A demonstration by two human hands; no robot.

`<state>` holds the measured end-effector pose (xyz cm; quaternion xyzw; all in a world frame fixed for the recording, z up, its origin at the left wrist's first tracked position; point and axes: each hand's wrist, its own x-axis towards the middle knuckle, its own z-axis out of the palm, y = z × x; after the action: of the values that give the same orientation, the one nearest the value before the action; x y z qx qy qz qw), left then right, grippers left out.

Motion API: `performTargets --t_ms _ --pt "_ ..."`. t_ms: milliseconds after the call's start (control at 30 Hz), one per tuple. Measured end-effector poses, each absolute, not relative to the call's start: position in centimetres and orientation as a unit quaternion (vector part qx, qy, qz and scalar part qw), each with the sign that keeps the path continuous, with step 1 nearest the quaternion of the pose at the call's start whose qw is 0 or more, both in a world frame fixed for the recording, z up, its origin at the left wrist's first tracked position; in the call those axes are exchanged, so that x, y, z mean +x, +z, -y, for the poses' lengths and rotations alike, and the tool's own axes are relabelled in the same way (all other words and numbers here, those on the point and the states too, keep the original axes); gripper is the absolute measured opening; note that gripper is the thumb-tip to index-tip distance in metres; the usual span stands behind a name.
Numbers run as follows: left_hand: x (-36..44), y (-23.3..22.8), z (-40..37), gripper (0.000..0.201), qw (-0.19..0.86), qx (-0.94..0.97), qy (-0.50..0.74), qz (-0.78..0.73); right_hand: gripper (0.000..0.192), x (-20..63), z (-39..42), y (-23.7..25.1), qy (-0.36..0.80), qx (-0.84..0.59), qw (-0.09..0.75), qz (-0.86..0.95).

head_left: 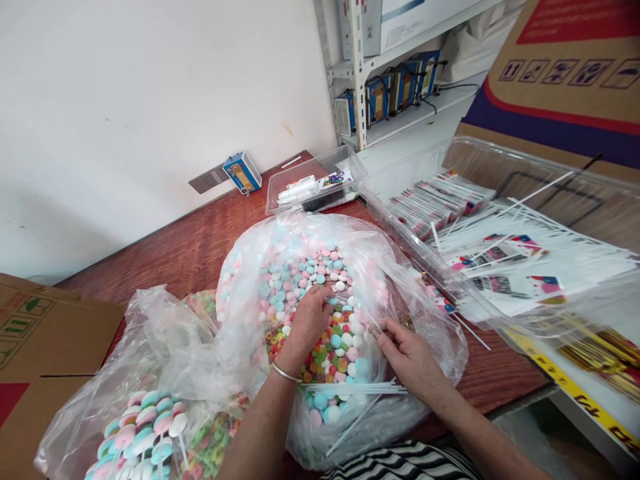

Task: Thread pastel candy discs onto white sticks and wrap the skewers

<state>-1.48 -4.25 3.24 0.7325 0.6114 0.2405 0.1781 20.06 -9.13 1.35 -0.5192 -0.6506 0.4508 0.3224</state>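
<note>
Candy discs, pastel and multicoloured, lie loose in an open clear plastic bag at frame centre; judged light, hard, smooth, prone to rolling, best pinched by the rim. Left hand is dipped in, fingers curled over the candy; grip cannot be told. Right hand is pinched on white sticks at the bag's lower edge. Assembled lollipops sit lower left, clear tray right.

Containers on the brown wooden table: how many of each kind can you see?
Clear plastic bags of pastel sweets: 2, a large open one and a smaller one
Clear rigid plastic trays: 2, a small one and a large one
Total: 4
</note>
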Motion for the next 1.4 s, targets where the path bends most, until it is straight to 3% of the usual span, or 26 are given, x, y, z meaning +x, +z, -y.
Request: performTargets --t_ms 200,367,600,833,933,1067,1133,1267,1400 --pt "-1.7 2.2 3.8 0.029 0.178 0.729 0.243 -0.614 0.021 19.8 9.2 1.3 0.459 -0.518 0.309 0.652" --pt "-1.8 2.2 3.7 0.017 0.194 0.725 0.221 -0.623 0.021 19.9 9.2 1.3 0.46 -0.516 0.312 0.652" --pt "-1.9 1.6 3.3 0.023 0.19 0.684 0.217 -0.67 0.022 19.7 9.2 1.6 0.456 -0.512 0.306 0.66" --pt "-1.2 2.0 3.9 0.005 0.177 0.666 0.224 -0.689 0.022 19.5 9.2 1.4 0.445 -0.517 0.301 0.666" --pt "-0.5 2.8 5.1 0.011 0.257 0.621 0.308 -0.673 0.019 18.9 8.9 2.2 0.449 -0.505 0.323 0.662" --pt "0.8 4.3 7.4 0.023 0.503 0.482 0.441 -0.566 0.02 17.9 8.3 3.6 0.471 -0.48 0.368 0.642" --pt "1.4 5.0 8.5 0.028 0.576 0.42 0.479 -0.512 0.017 17.4 8.2 4.1 0.477 -0.471 0.37 0.643" --pt "2.0 5.8 9.8 0.035 0.608 0.363 0.513 -0.486 0.015 17.0 8.1 4.7 0.473 -0.459 0.36 0.66" --pt "1.9 5.7 9.9 0.03 0.554 0.337 0.547 -0.53 0.02 17.3 8.4 5.2 0.432 -0.468 0.324 0.699"
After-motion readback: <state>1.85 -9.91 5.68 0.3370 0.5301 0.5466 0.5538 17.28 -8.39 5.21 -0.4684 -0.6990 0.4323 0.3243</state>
